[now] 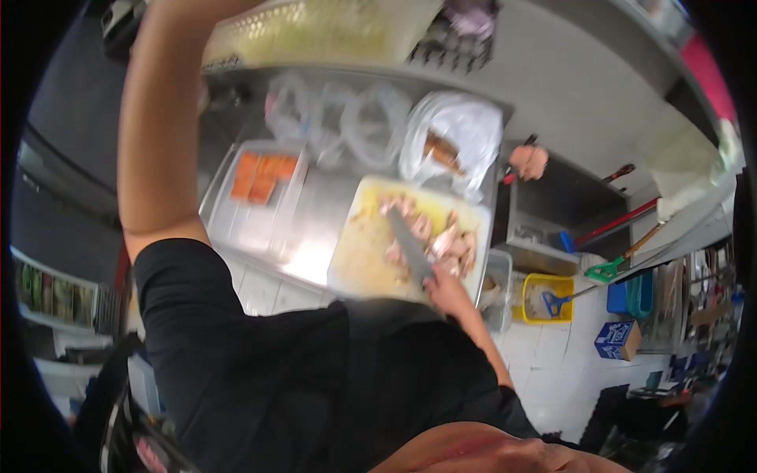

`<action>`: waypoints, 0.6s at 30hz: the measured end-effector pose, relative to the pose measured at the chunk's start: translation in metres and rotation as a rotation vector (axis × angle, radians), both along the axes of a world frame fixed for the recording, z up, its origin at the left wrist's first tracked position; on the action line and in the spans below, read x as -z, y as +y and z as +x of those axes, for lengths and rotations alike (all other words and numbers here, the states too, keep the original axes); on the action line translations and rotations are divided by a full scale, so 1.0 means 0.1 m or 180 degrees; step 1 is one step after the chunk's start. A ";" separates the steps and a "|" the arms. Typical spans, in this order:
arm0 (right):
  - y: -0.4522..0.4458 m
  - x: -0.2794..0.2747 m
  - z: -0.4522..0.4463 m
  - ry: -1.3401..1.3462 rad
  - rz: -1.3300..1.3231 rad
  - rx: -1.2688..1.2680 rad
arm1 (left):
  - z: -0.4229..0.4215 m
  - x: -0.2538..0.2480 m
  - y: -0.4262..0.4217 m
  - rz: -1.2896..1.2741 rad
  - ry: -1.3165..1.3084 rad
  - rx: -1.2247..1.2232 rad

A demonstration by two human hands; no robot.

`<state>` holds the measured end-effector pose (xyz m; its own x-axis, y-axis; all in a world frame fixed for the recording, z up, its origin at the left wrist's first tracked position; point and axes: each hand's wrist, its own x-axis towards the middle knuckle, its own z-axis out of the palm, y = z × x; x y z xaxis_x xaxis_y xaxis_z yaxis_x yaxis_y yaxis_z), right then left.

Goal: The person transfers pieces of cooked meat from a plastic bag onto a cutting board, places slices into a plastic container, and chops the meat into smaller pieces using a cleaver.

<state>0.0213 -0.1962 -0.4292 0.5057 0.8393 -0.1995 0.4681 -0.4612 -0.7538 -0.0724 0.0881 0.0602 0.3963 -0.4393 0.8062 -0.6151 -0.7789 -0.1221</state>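
My right hand (448,290) is wrapped around the handle of a kitchen knife. The wide blade (408,244) reaches over a white, yellow-stained cutting board (347,264) among cut pieces of pale pink raw meat (452,251). More of the meat lies along the board's far side. My left arm is raised past the top edge of the picture, so that hand is out of sight. Left of the board, a clear plastic tray (236,230) holds orange slabs (263,176) that look like salmon.
Clear plastic bags (376,122) and a white bag (473,126) with something brown in it lie behind the board. A steel sink (552,197) is at the right. On the floor stand a yellow tub (547,319) and a blue box (617,340).
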 end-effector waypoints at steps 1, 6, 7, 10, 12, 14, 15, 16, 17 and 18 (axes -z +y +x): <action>0.04 -0.02 -0.01 0.0041 -0.0003 0.0047 | -0.26 0.66 -0.02 -0.0333 0.0498 -0.0770; 0.17 -0.09 -0.10 0.0280 -0.0139 0.0350 | -0.57 3.97 0.30 -0.1591 0.2451 -0.1938; 0.15 -0.06 -0.14 0.0384 -0.0256 0.0410 | -0.67 4.41 0.25 -0.1984 0.2658 -0.2079; 0.25 -0.07 -0.18 0.0470 -0.0396 0.0504 | -0.85 4.99 -0.02 -0.1479 0.2108 -0.1770; 0.34 -0.25 -0.26 0.0456 -0.0457 0.0405 | -1.01 5.26 -0.21 -0.1611 0.2172 -0.1744; 0.36 -0.11 -0.35 -0.0065 -0.0096 0.0230 | -1.13 5.45 -0.25 -0.1987 0.2492 -0.2150; 0.43 -0.17 -0.40 0.0022 -0.0395 0.0224 | -1.17 5.40 -0.22 -0.1906 0.2590 -0.2125; 0.49 -0.25 -0.45 0.0111 -0.0692 0.0211 | -1.19 5.36 -0.20 -0.1909 0.2660 -0.2085; 0.55 -0.33 -0.50 0.0209 -0.0947 0.0146 | -1.21 5.32 -0.19 -0.2284 0.2863 -0.1854; 0.58 -0.29 -0.55 0.0237 -0.0968 0.0167 | -1.21 5.31 -0.18 -0.2653 0.3046 -0.1624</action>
